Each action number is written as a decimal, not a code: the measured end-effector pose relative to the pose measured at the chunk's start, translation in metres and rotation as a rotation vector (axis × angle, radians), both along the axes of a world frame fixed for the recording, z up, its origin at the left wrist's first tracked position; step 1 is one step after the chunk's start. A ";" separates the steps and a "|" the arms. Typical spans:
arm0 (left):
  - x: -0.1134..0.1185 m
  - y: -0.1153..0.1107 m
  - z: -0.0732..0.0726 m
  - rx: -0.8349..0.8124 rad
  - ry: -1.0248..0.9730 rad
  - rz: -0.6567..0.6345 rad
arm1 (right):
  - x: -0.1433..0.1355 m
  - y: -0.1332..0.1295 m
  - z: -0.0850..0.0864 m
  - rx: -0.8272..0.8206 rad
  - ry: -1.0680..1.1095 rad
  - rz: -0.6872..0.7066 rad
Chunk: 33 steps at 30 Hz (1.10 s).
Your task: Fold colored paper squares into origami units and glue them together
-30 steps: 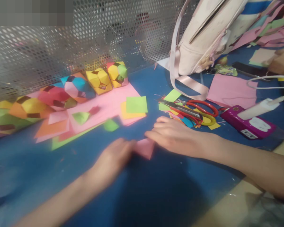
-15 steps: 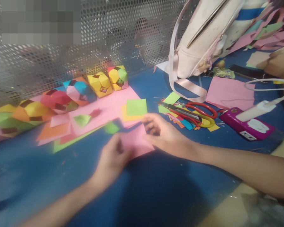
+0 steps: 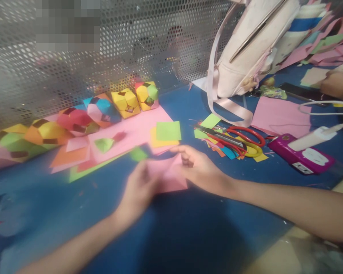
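Observation:
A small pink square of paper (image 3: pixel 173 178) is held just above the blue table, its upper edge curving up. My left hand (image 3: pixel 137 187) grips its left side between thumb and fingers, somewhat blurred. At the paper's right side my right hand (image 3: pixel 201 167) pinches the upper corner, with its index finger stretched forward. Just beyond the hands lie a green square of paper (image 3: pixel 168 131) and a yellow one (image 3: pixel 156 139) beneath it. A blurred folded green piece (image 3: pixel 138 153) lies near my left fingers.
Folded paper balls, such as a yellow one (image 3: pixel 125 102), line the perforated metal panel (image 3: pixel 117 49). Scissors (image 3: pixel 246 139) and a cutter (image 3: pixel 223 136) lie on paper scraps. Rightward are a purple power adapter (image 3: pixel 303 154), a pale bag (image 3: pixel 242 49) and another person's hand (image 3: pixel 338 82).
The camera view has shifted slightly, moving the table items a little rightward. The pink paper is now bent more, with its upper edge curved. Both hands still hold it.

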State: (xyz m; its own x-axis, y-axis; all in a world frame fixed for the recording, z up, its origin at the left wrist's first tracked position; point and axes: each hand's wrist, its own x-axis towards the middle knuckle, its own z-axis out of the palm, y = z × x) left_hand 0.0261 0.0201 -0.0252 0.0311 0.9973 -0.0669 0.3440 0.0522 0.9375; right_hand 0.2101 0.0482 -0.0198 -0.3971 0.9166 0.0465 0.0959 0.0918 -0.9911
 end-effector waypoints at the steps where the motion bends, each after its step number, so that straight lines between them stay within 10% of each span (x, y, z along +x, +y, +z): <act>1: 0.001 -0.001 0.001 -0.016 -0.011 -0.014 | -0.001 0.000 0.000 0.001 -0.007 -0.006; 33: 0.003 -0.004 -0.003 -0.057 -0.052 0.026 | -0.006 -0.004 0.003 -0.058 -0.073 -0.050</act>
